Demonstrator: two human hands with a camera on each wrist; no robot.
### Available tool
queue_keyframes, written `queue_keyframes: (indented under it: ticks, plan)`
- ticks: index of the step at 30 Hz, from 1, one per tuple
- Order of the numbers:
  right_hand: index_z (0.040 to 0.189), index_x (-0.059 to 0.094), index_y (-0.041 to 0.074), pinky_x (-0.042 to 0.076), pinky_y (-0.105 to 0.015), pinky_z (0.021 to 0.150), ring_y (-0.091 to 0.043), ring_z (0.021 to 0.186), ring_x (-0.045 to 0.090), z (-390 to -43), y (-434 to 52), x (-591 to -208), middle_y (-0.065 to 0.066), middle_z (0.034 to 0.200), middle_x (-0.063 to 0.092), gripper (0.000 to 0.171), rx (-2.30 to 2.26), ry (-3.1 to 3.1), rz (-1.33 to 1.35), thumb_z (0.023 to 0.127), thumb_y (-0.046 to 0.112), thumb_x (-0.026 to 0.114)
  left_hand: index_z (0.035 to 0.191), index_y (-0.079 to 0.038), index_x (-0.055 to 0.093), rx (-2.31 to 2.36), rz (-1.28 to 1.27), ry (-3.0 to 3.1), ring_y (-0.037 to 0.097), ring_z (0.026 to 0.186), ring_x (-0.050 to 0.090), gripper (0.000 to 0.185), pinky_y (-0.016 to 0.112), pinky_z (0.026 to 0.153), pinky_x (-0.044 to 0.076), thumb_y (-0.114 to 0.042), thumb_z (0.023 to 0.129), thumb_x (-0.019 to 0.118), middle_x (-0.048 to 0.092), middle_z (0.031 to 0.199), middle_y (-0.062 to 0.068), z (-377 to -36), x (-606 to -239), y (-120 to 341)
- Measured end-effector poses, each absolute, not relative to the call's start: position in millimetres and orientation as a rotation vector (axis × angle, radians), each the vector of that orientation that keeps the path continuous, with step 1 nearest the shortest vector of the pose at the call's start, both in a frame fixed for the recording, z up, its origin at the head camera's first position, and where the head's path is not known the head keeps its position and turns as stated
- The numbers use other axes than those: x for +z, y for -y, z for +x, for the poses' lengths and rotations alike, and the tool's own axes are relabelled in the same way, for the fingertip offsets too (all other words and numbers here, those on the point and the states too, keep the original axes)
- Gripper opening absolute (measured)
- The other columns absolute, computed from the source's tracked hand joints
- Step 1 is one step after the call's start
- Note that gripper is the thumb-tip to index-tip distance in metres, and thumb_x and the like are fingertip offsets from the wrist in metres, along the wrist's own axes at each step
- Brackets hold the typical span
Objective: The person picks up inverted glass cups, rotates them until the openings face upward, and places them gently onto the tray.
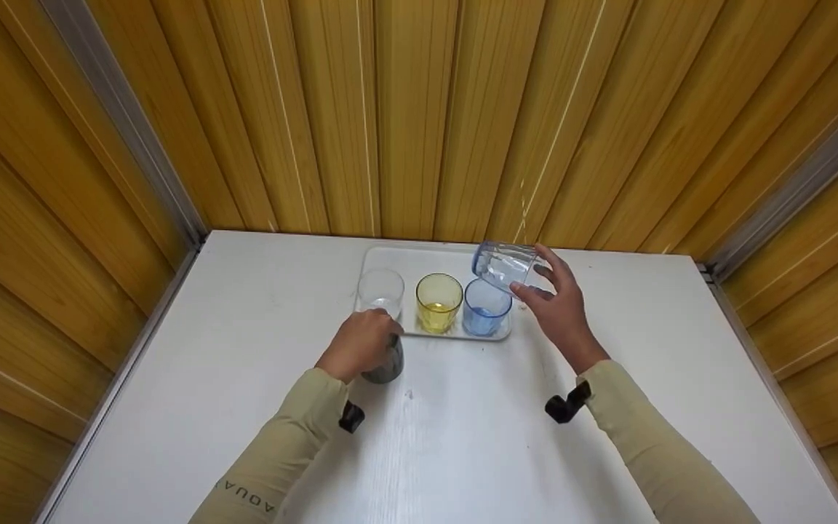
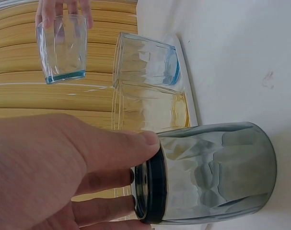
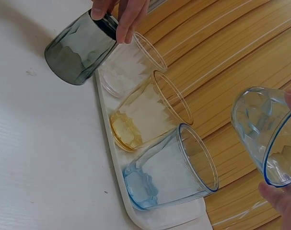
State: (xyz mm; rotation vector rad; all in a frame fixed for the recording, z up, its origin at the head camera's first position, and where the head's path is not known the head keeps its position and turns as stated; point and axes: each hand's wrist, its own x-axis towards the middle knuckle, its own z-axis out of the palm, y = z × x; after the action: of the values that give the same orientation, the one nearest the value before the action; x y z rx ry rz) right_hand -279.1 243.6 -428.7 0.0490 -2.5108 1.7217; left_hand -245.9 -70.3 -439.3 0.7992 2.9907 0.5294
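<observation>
Nearest, two beige sleeves over the white desk (image 1: 244,349), a dark wrist mount on each. Left hand (image 1: 358,344) curled over the rim of a smoky grey glass (image 1: 388,364), thumb and fingers pinching the top edge; glass standing upright on the desk, just in front of the tray's near left corner. Left grip closed round that rim, seen plainly in the left wrist view, where fingertips (image 2: 145,143) sit on the dark rim of the grey glass (image 2: 217,177).

Just beyond, a white tray (image 1: 390,256) lying on the desk, carrying three upright glasses in a row: a clear glass (image 1: 380,291) at the left, a yellow glass (image 1: 439,301) in the middle, a blue glass (image 1: 487,306) at the right. Neighbours close together; touching or not, cannot tell.

Above the tray's right end, right hand (image 1: 561,306) raised, holding a pale blue glass (image 1: 505,265) in the air, tilted on its side with the mouth toward the hand. Right grip closed on it, thumb below and fingers over the rim. Glass clear of the blue one beneath.

Farthest, a wall of yellow wooden slats (image 1: 419,109) rising behind the desk.
</observation>
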Motion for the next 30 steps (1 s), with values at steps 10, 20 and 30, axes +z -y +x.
queue_keyframes:
  ticks: [10,20,30]
  plan:
    - [0.148,0.031,0.036,0.044,-0.043,0.108,-0.025,0.141,0.036,-281.4,-244.3,-428.2,0.001,0.156,0.026,0.077,1.69,2.524,0.055,0.084,0.038,0.074,0.096,-0.008,0.077,0.518,0.787,-2.993,0.025,0.086,0.066,0.031,0.04,0.071,0.056,0.008,0.071,0.07,0.072,0.094,0.011,-243.8,-437.5,70.5]
    - [0.148,0.031,0.036,0.043,-0.046,0.107,-0.027,0.141,0.035,-284.9,-245.5,-429.1,0.0,0.156,0.027,0.077,1.68,2.518,0.086,0.084,0.037,0.074,0.097,-0.008,0.078,0.533,0.775,-2.997,0.024,0.087,0.066,0.03,0.039,0.07,0.056,0.008,0.073,0.068,0.072,0.095,0.01,-244.9,-437.6,70.8]
    - [0.149,0.03,0.035,0.042,-0.046,0.109,-0.027,0.142,0.035,-287.6,-244.2,-426.4,0.0,0.156,0.027,0.079,1.665,2.546,0.059,0.084,0.035,0.074,0.1,-0.008,0.077,0.525,0.745,-2.984,0.023,0.084,0.065,0.034,0.039,0.071,0.056,0.01,0.072,0.069,0.071,0.095,0.011,-244.8,-438.0,70.5]
